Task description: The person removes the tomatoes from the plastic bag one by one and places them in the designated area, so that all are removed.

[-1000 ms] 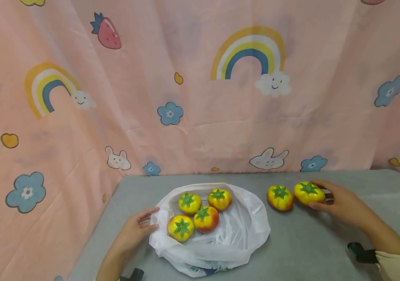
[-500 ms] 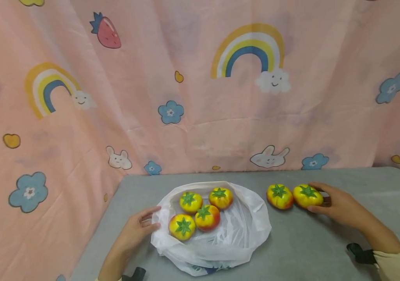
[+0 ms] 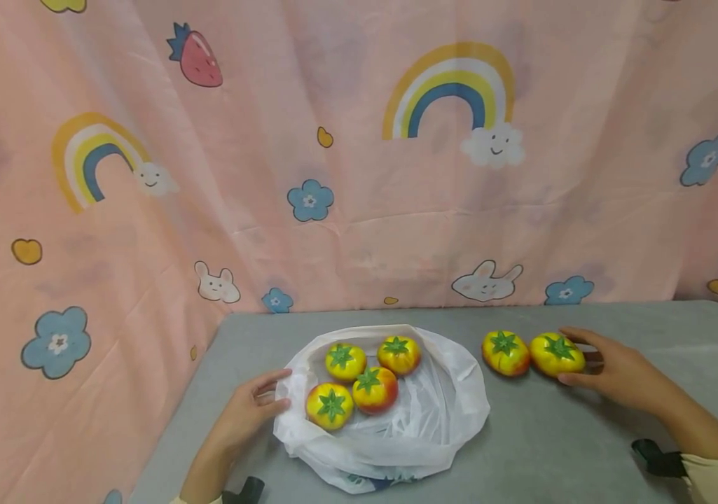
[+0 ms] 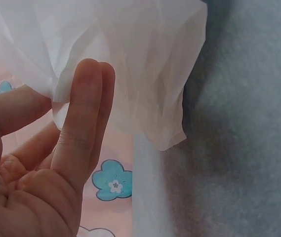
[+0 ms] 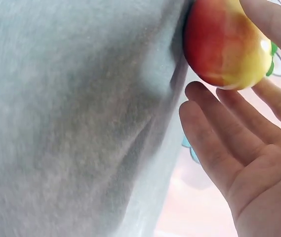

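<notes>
In the head view, a white plastic bag (image 3: pixel 424 455) lies with its mouth spread wide. Several yellow-and-red tomatoes with green star-shaped tops, such as the front-left tomato (image 3: pixel 330 406), sit inside it. My left hand (image 3: pixel 245 413) pinches the bag's left rim between thumb and fingers. To the right of the bag, one tomato (image 3: pixel 506 353) rests on the table beside a second tomato (image 3: pixel 557 354). My right hand (image 3: pixel 617 371) is spread around that second tomato from the right. In the right wrist view, the fingers (image 5: pixel 214 123) are nearly straight, the tomato lying between them and the thumb.
A grey cloth-covered table (image 3: pixel 554 448) bears everything. Behind it hangs a pink curtain (image 3: pixel 359 259) printed with rainbows, flowers and rabbits. Dark straps, such as the right wrist strap (image 3: pixel 658 458), sit at both wrists.
The tomato at my right hand has come down slightly to lie level with its neighbour. My right thumb and index finger have spread a little wider. My left hand stays at the bag's rim.
</notes>
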{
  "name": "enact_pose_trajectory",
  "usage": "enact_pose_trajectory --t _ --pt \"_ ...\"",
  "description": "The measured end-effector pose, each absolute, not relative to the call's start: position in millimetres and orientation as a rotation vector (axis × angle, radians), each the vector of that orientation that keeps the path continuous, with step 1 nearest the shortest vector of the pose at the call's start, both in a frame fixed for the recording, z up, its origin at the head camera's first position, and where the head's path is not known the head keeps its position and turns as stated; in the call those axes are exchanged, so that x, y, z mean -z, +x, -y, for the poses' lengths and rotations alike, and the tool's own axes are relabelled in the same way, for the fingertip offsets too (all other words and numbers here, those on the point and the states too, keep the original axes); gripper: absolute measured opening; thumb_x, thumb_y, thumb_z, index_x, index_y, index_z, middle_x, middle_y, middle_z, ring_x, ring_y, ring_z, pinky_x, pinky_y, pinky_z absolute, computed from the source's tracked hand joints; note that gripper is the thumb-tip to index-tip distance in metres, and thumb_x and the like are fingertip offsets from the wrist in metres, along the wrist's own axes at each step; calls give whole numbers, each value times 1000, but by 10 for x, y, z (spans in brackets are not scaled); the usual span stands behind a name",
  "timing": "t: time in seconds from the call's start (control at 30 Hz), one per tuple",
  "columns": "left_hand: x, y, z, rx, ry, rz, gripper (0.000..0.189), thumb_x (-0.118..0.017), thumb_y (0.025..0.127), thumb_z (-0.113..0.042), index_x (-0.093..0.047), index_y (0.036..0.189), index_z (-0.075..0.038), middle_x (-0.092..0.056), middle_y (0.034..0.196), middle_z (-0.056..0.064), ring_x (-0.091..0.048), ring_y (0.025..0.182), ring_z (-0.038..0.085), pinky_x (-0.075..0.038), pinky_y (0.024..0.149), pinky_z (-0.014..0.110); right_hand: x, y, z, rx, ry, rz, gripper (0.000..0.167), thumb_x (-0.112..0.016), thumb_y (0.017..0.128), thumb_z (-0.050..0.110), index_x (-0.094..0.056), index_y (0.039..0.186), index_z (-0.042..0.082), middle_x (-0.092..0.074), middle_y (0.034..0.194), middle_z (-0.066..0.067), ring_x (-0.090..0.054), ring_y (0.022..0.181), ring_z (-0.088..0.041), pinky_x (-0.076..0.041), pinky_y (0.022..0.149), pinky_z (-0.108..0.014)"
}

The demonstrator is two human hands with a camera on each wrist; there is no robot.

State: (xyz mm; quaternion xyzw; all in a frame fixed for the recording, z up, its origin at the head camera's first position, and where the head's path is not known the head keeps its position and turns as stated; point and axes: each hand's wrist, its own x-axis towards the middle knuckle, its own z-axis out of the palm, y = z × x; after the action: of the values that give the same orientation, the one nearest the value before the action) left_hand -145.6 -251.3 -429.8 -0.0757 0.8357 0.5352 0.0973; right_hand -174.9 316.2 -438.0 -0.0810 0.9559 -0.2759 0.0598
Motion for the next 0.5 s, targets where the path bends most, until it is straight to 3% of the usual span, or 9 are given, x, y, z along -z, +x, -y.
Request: enact_pose_trajectory --t 0.27,0.5 --pt "4292 -1448 2501 -1581 -187 -2490 53 -76 86 -13 -60 136 -14 -58 137 20 -69 109 26 -59 89 42 4158 -1719 -3055 778 -284 -2971 94 -74 83 53 -36 148 -2 -44 144 -35 -50 121 -56 -48 91 -67" --pt "4287 -1437 2469 -1595 -202 -2496 53 -76 85 -9 -61 136 -13 -59 135 21 -70 105 25 -60 85 42 3775 -1678 -2517 756 -387 -3068 86 -74 83 55 -41 150 11 -49 145 -27 -50 124 -52 -42 94 -73"
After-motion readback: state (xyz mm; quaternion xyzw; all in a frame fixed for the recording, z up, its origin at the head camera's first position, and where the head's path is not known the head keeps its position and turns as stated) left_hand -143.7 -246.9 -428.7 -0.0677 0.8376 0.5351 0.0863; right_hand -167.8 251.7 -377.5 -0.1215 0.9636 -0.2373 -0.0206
